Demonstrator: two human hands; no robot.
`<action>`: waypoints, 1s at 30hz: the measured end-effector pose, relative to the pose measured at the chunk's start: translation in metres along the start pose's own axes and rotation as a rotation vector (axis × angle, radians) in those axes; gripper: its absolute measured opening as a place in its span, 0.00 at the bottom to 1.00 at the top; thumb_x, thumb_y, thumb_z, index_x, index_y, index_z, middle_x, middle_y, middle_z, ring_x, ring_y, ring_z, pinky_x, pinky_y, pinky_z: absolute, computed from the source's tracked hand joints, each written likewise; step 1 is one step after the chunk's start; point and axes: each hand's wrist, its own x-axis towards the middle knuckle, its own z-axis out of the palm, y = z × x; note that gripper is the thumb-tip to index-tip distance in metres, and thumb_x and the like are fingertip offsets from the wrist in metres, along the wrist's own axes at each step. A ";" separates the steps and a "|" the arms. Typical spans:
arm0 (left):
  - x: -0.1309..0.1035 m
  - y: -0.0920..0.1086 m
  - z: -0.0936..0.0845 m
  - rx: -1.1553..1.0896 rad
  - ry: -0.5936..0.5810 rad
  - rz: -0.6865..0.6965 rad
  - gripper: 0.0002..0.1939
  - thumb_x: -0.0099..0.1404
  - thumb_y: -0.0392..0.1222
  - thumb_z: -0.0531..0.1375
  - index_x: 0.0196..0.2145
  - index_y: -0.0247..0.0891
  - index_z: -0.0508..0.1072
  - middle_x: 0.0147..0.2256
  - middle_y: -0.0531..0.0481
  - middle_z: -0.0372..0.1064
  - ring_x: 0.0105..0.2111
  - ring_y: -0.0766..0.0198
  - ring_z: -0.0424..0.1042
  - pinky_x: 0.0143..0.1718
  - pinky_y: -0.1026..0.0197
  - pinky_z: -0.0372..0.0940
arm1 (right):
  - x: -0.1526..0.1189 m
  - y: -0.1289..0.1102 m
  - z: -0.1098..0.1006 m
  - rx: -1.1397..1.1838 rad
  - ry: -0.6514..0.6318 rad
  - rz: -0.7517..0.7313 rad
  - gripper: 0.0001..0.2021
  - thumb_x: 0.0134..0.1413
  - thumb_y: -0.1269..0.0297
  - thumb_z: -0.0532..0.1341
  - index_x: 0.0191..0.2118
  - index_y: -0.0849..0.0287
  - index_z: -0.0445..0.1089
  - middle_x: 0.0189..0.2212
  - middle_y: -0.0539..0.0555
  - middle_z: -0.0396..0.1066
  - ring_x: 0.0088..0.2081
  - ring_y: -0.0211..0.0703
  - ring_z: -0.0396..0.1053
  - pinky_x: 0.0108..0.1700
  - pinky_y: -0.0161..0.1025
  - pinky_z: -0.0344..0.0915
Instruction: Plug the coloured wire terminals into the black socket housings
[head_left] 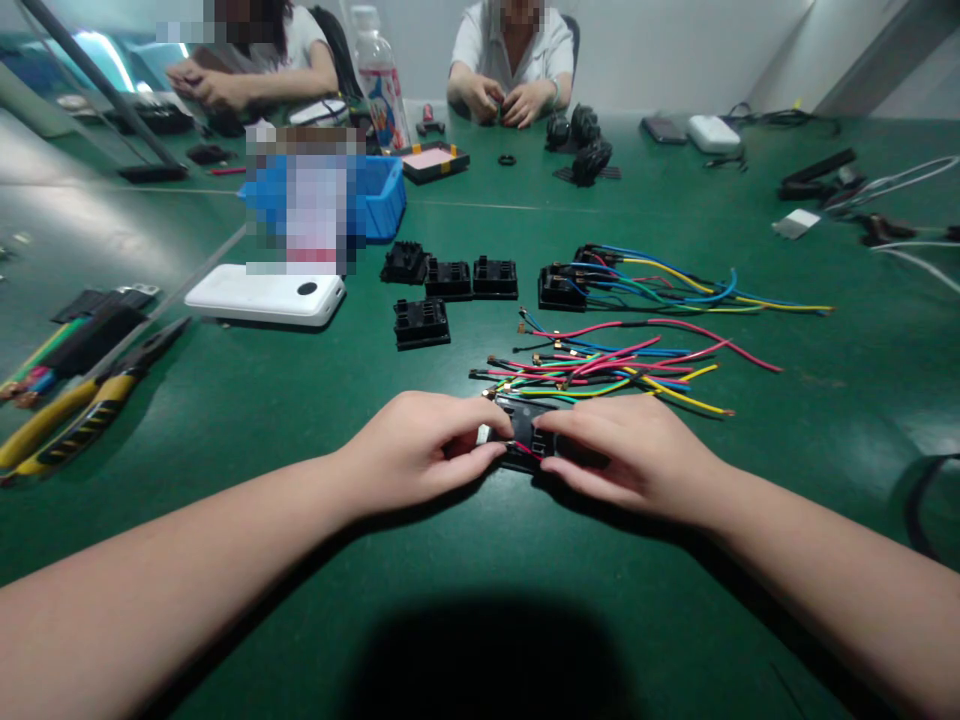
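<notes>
Both of my hands meet over a black plastic socket housing [529,418] on the green table. Thumb and fingers of my left hand [424,445] pinch at its left side, near a red wire [529,453] that runs along the near edge. My right hand [637,450] grips the right side of the housing, fingers closed. The exact contact under the fingertips is partly hidden. Just beyond lies a loose bunch of coloured wires [600,368] with metal terminals on their left ends. Behind it sit black housings with wires attached [562,288].
Several black housings [421,322] sit further left, near a white power bank [266,296]. Yellow-handled pliers [82,415] lie at far left. A blue bin [382,200] and a bottle [381,95] stand behind. Two people sit across the table, hands on small items.
</notes>
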 end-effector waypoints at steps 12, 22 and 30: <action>-0.001 0.001 0.002 -0.109 -0.011 -0.097 0.26 0.62 0.43 0.61 0.56 0.41 0.56 0.26 0.60 0.60 0.22 0.71 0.63 0.24 0.69 0.56 | -0.004 0.002 0.006 -0.109 0.119 -0.132 0.09 0.60 0.66 0.58 0.45 0.62 0.67 0.24 0.49 0.71 0.22 0.35 0.62 0.25 0.36 0.49; 0.002 0.004 -0.001 -0.064 -0.084 -0.136 0.24 0.63 0.47 0.60 0.54 0.39 0.59 0.30 0.56 0.65 0.26 0.68 0.65 0.27 0.67 0.58 | -0.001 -0.001 0.001 -0.229 0.125 -0.187 0.08 0.63 0.64 0.57 0.42 0.59 0.72 0.20 0.47 0.65 0.21 0.36 0.54 0.25 0.38 0.43; 0.002 0.005 -0.001 -0.038 -0.059 -0.139 0.24 0.61 0.47 0.61 0.52 0.38 0.61 0.34 0.54 0.66 0.28 0.68 0.65 0.29 0.65 0.60 | -0.001 0.001 0.003 -0.173 0.108 -0.177 0.09 0.63 0.64 0.56 0.42 0.60 0.71 0.21 0.49 0.67 0.21 0.36 0.58 0.25 0.38 0.44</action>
